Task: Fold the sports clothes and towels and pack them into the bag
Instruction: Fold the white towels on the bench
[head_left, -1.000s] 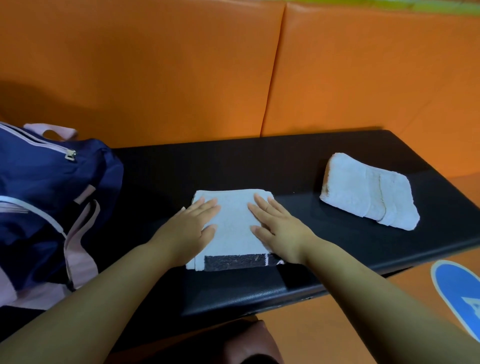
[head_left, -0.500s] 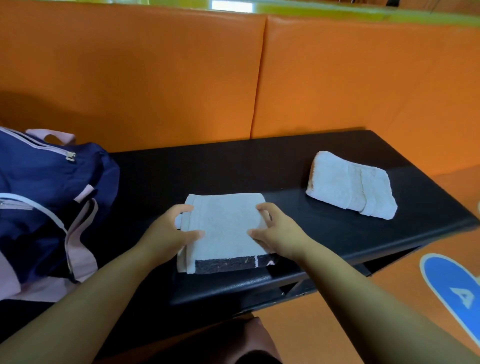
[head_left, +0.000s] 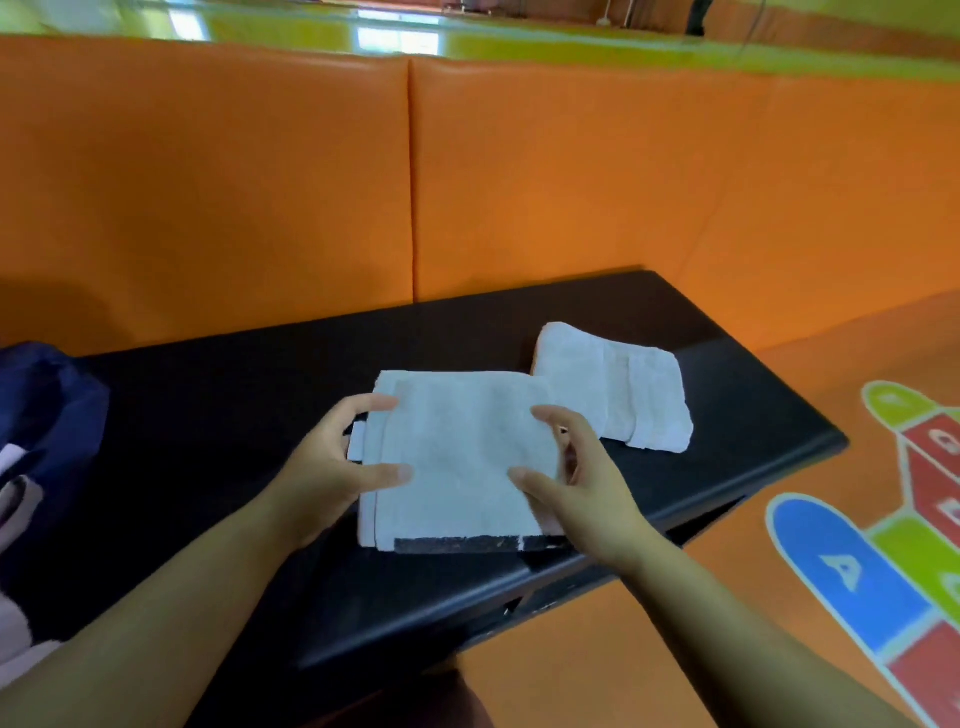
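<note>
A folded pale towel (head_left: 457, 457) with a dark band along its near edge is held above the black bench (head_left: 234, 415). My left hand (head_left: 337, 467) grips its left side, thumb on top. My right hand (head_left: 576, 483) grips its right side, thumb on top and fingers under the edge. A second folded white towel (head_left: 623, 389) lies on the bench just behind and to the right. The navy bag (head_left: 47, 415) with pink trim sits at the far left, mostly cut off by the frame.
Orange padded panels (head_left: 415, 182) form a wall behind the bench. To the right, the orange floor carries a coloured hopscotch print (head_left: 852, 571). The bench's front edge (head_left: 519, 597) runs diagonally in front of me.
Both hands went from pressing flat on the towel to gripping its sides, and the towel has risen off the bench. The view has swung right, pushing the bag to the frame's edge.
</note>
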